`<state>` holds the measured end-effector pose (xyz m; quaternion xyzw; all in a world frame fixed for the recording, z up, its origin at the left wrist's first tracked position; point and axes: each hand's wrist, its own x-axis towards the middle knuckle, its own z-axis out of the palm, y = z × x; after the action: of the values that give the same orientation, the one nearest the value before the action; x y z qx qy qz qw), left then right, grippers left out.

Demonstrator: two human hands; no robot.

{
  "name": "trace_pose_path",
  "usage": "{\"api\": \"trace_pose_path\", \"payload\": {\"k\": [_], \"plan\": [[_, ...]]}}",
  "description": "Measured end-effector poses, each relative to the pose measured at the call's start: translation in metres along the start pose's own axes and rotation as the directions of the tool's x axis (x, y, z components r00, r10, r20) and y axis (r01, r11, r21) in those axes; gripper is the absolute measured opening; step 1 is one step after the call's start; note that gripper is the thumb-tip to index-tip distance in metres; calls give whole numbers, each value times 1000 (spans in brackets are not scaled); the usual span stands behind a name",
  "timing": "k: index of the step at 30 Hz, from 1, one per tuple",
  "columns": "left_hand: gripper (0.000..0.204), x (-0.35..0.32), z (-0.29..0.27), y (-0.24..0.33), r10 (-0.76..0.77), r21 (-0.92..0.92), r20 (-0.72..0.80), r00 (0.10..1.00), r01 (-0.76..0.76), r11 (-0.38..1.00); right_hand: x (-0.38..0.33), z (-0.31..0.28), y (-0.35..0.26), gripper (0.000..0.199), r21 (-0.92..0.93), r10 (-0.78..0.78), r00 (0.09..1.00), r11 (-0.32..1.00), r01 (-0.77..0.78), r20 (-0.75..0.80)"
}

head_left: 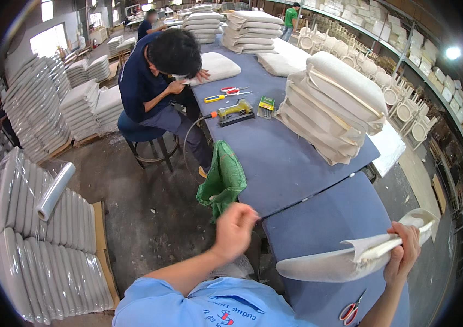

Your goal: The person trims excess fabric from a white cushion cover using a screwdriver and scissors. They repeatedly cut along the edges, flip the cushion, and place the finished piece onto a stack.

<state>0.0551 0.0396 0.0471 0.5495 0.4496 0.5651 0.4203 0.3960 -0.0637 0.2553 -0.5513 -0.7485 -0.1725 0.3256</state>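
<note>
My right hand grips a white fabric-covered seat cushion by its edge. The cushion is tilted up on its side over the near part of the blue-grey table, with loose cloth standing out along its rim. My left hand is in the air off the table's left edge, just below a green sack. Its fingers are pinched together and slightly blurred; anything between them is too small to make out. Red-handled scissors lie on the table near my right forearm.
A tall stack of cushions stands on the table. Beyond the sack lie a staple gun, a small green-yellow box, a yellow-handled tool and more scissors. A seated co-worker handles another cushion. Wrapped cushions are piled at left.
</note>
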Motion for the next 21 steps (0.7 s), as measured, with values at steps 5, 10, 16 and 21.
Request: {"api": "trace_pose_path", "payload": {"k": [5, 10, 16, 21], "plan": [[42, 86, -92, -92, 66, 676, -197, 978, 87, 732, 1, 4, 0, 67, 15, -26, 998, 1000, 26, -54], [30, 88, -49, -55, 131, 524, 186, 974, -211, 825, 12, 9, 8, 60, 9, -52, 999, 999, 52, -10], [62, 17, 41, 103, 393, -353, 800, 453, -174, 919, 9, -6, -1, 50, -20, -69, 998, 997, 68, -12], [66, -3, 89, 136, 360, -488, 722, 592, 66, 871, 5, -7, -4, 48, -33, -102, 993, 994, 100, -64]]}}
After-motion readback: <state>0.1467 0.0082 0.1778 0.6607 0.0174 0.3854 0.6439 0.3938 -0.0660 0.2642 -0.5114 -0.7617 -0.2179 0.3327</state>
